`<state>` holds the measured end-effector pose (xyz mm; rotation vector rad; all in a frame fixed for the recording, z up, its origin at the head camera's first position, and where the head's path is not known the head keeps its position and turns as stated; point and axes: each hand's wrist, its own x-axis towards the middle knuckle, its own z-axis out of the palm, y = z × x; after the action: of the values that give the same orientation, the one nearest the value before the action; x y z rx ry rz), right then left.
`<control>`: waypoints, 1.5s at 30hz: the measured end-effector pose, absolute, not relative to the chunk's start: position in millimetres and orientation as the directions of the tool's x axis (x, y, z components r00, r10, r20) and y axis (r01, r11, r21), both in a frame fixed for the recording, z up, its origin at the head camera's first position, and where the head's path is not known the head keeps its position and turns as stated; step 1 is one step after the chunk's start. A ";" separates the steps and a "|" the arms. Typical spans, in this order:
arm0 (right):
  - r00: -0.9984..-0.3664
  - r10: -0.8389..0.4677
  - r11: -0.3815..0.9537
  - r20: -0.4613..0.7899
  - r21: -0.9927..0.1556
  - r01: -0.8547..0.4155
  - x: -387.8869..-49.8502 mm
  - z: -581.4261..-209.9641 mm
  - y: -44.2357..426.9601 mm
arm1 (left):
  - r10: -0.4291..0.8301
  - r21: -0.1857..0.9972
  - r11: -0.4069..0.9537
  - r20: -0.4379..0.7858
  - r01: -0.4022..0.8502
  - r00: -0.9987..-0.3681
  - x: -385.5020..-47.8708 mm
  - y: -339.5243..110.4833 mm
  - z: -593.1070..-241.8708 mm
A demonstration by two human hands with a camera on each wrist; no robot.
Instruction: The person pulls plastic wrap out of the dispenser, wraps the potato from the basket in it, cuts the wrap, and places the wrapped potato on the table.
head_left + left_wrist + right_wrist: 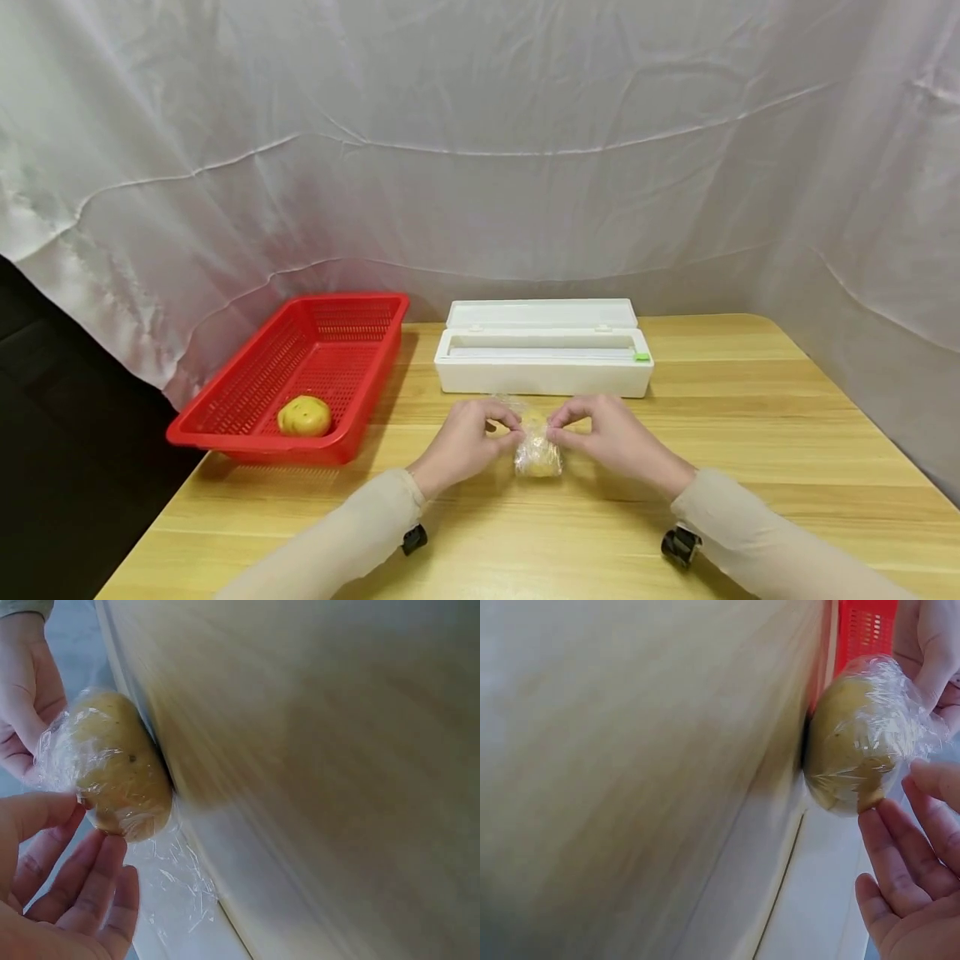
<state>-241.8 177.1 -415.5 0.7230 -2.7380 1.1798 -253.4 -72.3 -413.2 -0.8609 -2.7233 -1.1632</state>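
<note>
1. The left hand [471, 440] and right hand [606, 437] pinch clear film [536, 442] around a yellowish item [541, 468], between the tabletop's [757, 408] left and right edges.
2. A white box [543, 380], lid [542, 314] raised, stands by the far edge.
3. A red basket [384, 377] — one potato [304, 416] inside — sits at the far left corner.

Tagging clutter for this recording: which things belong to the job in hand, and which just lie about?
Job in hand:
- wrapped potato
- clear film, pinched by left grip and right grip
- white box, open, probably the film's

Lying about:
- red basket, untouched, possibly related
- bare potato inside it, likewise
- grey curtain, just backdrop
</note>
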 end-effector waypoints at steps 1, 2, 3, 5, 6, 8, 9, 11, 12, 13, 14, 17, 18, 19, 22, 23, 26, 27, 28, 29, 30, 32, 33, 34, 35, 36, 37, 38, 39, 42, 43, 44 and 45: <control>-0.888 -0.385 0.599 0.250 -0.664 -0.447 -242.6 -415.8 176.3 | 0.466 0.651 0.559 0.267 0.514 -0.844 -254.3 -72.0 -413.6; -0.889 -0.380 0.602 0.254 -0.662 -0.446 -243.4 -416.2 175.6 | 0.462 0.656 0.553 0.270 0.513 -0.844 -255.2 -71.7 -413.9; -0.888 -0.378 0.603 0.263 -0.658 -0.451 -244.0 -416.6 174.9 | 0.458 0.665 0.545 0.274 0.511 -0.846 -255.9 -71.5 -414.2; -0.889 -0.368 0.602 0.272 -0.660 -0.450 -244.7 -417.1 173.3 | 0.453 0.682 0.529 0.276 0.504 -0.848 -256.7 -71.4 -414.9; -0.891 -0.364 0.600 0.273 -0.662 -0.448 -244.6 -417.1 172.6 | 0.451 0.689 0.522 0.277 0.502 -0.848 -256.8 -71.5 -415.2; -0.893 -0.359 0.605 0.272 -0.661 -0.445 -244.2 -417.4 171.4 | 0.455 0.692 0.513 0.282 0.508 -0.844 -256.9 -71.6 -415.5; -0.894 -0.359 0.606 0.268 -0.661 -0.442 -243.8 -417.4 170.8 | 0.455 0.691 0.513 0.284 0.509 -0.844 -256.6 -71.6 -415.3; -0.895 -0.362 0.611 0.261 -0.659 -0.439 -242.7 -418.1 169.8 | 0.462 0.660 0.526 0.307 0.536 -0.832 -253.6 -72.4 -414.1; -0.892 -0.368 0.611 0.264 -0.654 -0.446 -242.0 -418.6 169.1 | 0.473 0.625 0.534 0.337 0.569 -0.814 -251.0 -73.2 -413.1; -0.886 -0.377 0.611 0.269 -0.647 -0.456 -241.5 -419.3 168.5 | 0.495 0.577 0.540 0.371 0.613 -0.786 -247.7 -74.3 -411.7; -0.882 -0.384 0.610 0.272 -0.643 -0.464 -241.3 -419.9 167.9 | 0.527 0.518 0.538 0.409 0.665 -0.745 -243.7 -75.9 -410.2; -0.866 -0.406 0.604 0.290 -0.627 -0.493 -240.7 -421.2 167.0 | 0.662 0.253 0.502 0.503 0.827 -0.556 -229.9 -83.0 -407.5; -0.866 -0.407 0.603 0.291 -0.626 -0.494 -240.8 -421.3 166.9 | 0.706 0.169 0.479 0.510 0.862 -0.492 -226.4 -85.3 -407.3; -0.867 -0.406 0.604 0.289 -0.627 -0.492 -240.9 -421.3 167.1 | 0.746 0.106 0.452 0.499 0.886 -0.440 -223.3 -87.4 -407.3; -0.873 -0.394 0.610 0.287 -0.629 -0.482 -240.1 -421.1 168.0 | 0.814 0.025 0.428 0.424 0.904 -0.397 -219.7 -91.6 -410.5; -0.872 -0.393 0.610 0.291 -0.627 -0.484 -239.5 -421.0 168.2 | 0.821 0.027 0.437 0.397 0.899 -0.411 -219.8 -92.3 -411.7; -0.847 -0.413 0.618 0.336 -0.580 -0.531 -236.0 -420.9 168.8 | 0.822 0.070 0.467 0.334 0.882 -0.462 -222.4 -93.2 -415.1; -0.826 -0.431 0.618 0.363 -0.547 -0.564 -234.4 -420.7 169.1 | 0.821 0.084 0.471 0.321 0.878 -0.472 -223.2 -93.4 -415.9; -0.799 -0.454 0.621 0.394 -0.504 -0.601 -232.5 -420.6 169.6 | 0.822 0.096 0.471 0.313 0.877 -0.476 -224.0 -93.6 -416.3; -0.774 -0.475 0.626 0.419 -0.457 -0.632 -230.3 -420.3 170.2 | 0.823 0.106 0.469 0.309 0.877 -0.477 -225.0 -93.6 -416.7; -0.747 -0.498 0.630 0.441 -0.408 -0.660 -228.3 -419.9 170.7 | 0.823 0.118 0.465 0.309 0.878 -0.477 -226.1 -93.5 -416.9; -0.706 -0.542 0.642 0.456 -0.319 -0.698 -224.9 -419.0 171.8 | 0.820 0.140 0.455 0.318 0.879 -0.475 -228.2 -93.3 -416.7; -0.697 -0.560 0.645 0.448 -0.292 -0.706 -223.8 -418.6 172.1 | 0.816 0.154 0.453 0.324 0.878 -0.478 -229.5 -93.2 -416.7; -0.697 -0.573 0.651 0.431 -0.277 -0.706 -222.9 -418.3 172.3 | 0.810 0.172 0.453 0.330 0.875 -0.484 -230.8 -92.8 -416.3; -0.704 -0.581 0.657 0.407 -0.276 -0.702 -222.4 -417.9 172.2 | 0.803 0.189 0.457 0.332 0.869 -0.494 -232.0 -92.5 -416.2; -0.711 -0.589 0.660 0.385 -0.280 -0.697 -222.4 -417.5 172.0 | 0.794 0.208 0.464 0.333 0.861 -0.508 -233.2 -92.0 -416.1; -0.720 -0.593 0.663 0.361 -0.288 -0.691 -222.5 -417.0 171.8 | 0.785 0.221 0.475 0.331 0.852 -0.524 -234.2 -91.5 -416.0; -0.728 -0.595 0.665 0.341 -0.300 -0.684 -222.9 -416.5 171.5 | 0.776 0.233 0.489 0.326 0.841 -0.541 -235.2 -90.6 -416.1; -0.734 -0.596 0.664 0.327 -0.313 -0.679 -223.3 -415.7 171.1 | 0.767 0.238 0.501 0.322 0.832 -0.555 -236.1 -89.6 -416.2; -0.751 -0.589 0.662 0.297 -0.356 -0.660 -225.0 -412.6 170.1 | 0.748 0.239 0.532 0.317 0.812 -0.583 -237.6 -85.9 -414.9; -0.755 -0.586 0.659 0.294 -0.369 -0.655 -225.8 -411.4 169.7 | 0.741 0.230 0.540 0.325 0.810 -0.587 -237.9 -84.7 -414.3; -0.758 -0.582 0.657 0.293 -0.380 -0.651 -226.8 -410.5 169.2 | 0.733 0.226 0.547 0.336 0.806 -0.591 -238.2 -83.8 -413.7; -0.760 -0.578 0.653 0.296 -0.390 -0.649 -227.7 -409.4 168.7 | 0.724 0.219 0.553 0.350 0.804 -0.594 -238.3 -83.0 -413.0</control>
<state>-227.7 168.7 -409.4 1.0171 -2.7218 0.7280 -238.3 -83.0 -413.0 -1.2841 -2.5694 -0.5295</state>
